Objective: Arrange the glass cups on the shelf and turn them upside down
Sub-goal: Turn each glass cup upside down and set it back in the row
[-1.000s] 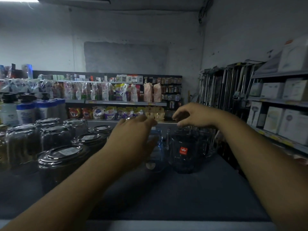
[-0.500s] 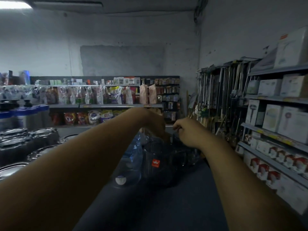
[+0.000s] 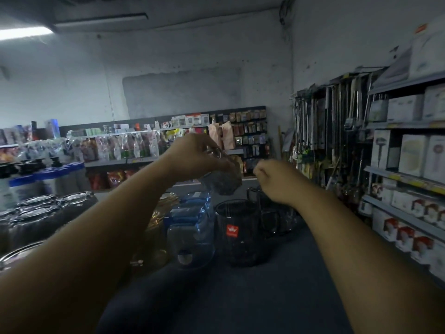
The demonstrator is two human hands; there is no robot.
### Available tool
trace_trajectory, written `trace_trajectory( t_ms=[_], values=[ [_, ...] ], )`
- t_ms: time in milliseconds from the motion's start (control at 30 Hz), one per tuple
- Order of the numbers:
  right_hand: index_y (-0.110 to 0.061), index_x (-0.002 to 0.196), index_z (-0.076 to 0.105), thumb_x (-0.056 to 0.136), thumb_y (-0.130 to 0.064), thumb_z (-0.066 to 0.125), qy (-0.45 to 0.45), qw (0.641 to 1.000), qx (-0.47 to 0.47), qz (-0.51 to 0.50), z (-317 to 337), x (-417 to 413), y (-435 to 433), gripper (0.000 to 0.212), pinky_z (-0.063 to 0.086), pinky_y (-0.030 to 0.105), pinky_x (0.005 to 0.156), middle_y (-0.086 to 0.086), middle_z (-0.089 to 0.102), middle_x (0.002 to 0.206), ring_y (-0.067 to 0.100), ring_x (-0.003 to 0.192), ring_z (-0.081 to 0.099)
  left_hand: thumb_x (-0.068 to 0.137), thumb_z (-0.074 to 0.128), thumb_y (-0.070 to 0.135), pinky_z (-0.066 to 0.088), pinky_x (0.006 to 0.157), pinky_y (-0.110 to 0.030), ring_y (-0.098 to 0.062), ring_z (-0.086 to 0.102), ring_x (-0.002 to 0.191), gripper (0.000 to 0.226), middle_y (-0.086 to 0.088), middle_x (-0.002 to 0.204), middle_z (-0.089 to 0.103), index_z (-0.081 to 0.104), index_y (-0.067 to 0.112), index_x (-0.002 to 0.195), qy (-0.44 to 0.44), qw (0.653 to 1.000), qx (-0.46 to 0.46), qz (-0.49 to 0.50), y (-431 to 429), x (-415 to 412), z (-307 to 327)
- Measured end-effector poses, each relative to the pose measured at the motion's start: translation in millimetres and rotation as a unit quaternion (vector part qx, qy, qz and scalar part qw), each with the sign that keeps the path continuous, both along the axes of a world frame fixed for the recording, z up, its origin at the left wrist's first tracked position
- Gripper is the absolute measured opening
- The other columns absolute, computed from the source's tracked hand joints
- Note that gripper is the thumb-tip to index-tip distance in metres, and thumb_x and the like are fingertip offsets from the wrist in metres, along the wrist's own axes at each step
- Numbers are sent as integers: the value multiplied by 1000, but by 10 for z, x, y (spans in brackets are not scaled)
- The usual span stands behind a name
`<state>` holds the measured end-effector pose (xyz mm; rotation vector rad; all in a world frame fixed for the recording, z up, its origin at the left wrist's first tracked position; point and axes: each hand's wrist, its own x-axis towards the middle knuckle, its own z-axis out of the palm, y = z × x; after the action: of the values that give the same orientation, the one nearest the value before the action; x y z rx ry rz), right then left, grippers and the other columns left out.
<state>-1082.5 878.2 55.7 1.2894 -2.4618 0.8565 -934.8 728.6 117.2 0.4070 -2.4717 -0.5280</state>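
We see the left hand (image 3: 192, 156) raised above the dark shelf top (image 3: 252, 292), its fingers curled around a glass cup (image 3: 222, 179) that hangs tilted in the air below and to the right of the palm; in the dim light we cannot tell which end of the cup points up. The right hand (image 3: 274, 180) sits just to the right of that cup, fingers drawn into a loose fist, and we cannot tell whether it pinches anything. Directly beneath the left hand stands a clear mug with a red sticker (image 3: 237, 235), upright on the shelf top, and under the right hand more clear mugs (image 3: 274, 218) crowd just behind it. Left of the red-sticker mug, below the left wrist, sit blue-tinted glass containers (image 3: 190, 227), with an amber-tinted glass piece (image 3: 163, 206) further left. Well off to the left of the left forearm we make out lidded glass jars (image 3: 45, 213) in rows. To the right of the right arm runs a rack of white boxes (image 3: 414, 155)
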Motion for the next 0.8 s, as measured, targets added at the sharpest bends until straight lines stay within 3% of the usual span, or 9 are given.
trace_trajectory(
  t_ms=[67,133,233,333,400,500,600,700,800],
  values=[
    [-11,96,64,108,-27,43,-14,993,-114,36,117,169,9,29,40,25,62,4,63,87,18,77,61,69,89,38,64,71,-41,-25,74,87,52,-7,104,72,66,15,110,95,987,124,-22,27,162,-187],
    [-12,110,66,106,-48,41,-88,974,-192,83,205,315,0,43,47,25,76,4,68,97,10,85,63,68,90,37,64,72,-41,-24,76,82,54,-6,97,76,62,14,107,161,964,206,-49,51,253,-321],
    [-18,127,64,97,-65,47,-216,943,-210,139,228,402,-85,58,57,50,92,9,71,111,25,96,71,72,89,33,63,69,-32,-19,76,84,52,-3,101,73,55,15,107,229,942,233,-81,104,294,-366],
    [-12,134,61,92,-57,61,-362,864,-266,226,266,426,-118,62,60,44,84,18,70,120,32,94,73,71,89,34,58,68,-14,4,70,85,58,6,106,65,50,17,111,270,943,177,-83,175,298,-366],
    [-3,126,63,91,-47,65,-378,841,-290,255,291,417,-108,56,59,45,80,22,73,111,33,91,73,71,88,28,53,68,-7,8,69,82,60,4,103,65,47,15,111,261,943,176,-105,189,281,-399],
    [-10,119,64,76,-58,77,-309,894,-259,194,319,318,-72,65,60,47,87,16,74,109,29,93,74,71,88,31,61,73,-26,-11,72,87,60,3,108,63,43,21,110,184,960,182,-110,146,268,-434],
    [-30,115,57,61,-73,78,-162,973,-146,73,448,253,-20,72,55,41,88,-3,62,115,18,101,65,80,79,47,51,66,-23,-8,64,93,60,6,112,61,44,23,122,76,984,146,-72,35,310,-429],
    [-21,126,56,69,-69,77,-89,995,-52,15,597,262,-59,77,51,37,89,-2,55,116,16,105,57,91,70,37,52,69,-25,-13,64,96,46,-2,118,63,48,19,127,2,996,73,-48,-106,314,-460],
    [-13,114,63,69,-69,78,-49,999,14,-15,647,264,-205,74,50,33,79,1,59,102,17,92,58,95,64,27,51,79,-28,-18,62,97,31,-8,116,65,60,11,121,-67,997,-40,8,-206,251,-506]
  ],
)
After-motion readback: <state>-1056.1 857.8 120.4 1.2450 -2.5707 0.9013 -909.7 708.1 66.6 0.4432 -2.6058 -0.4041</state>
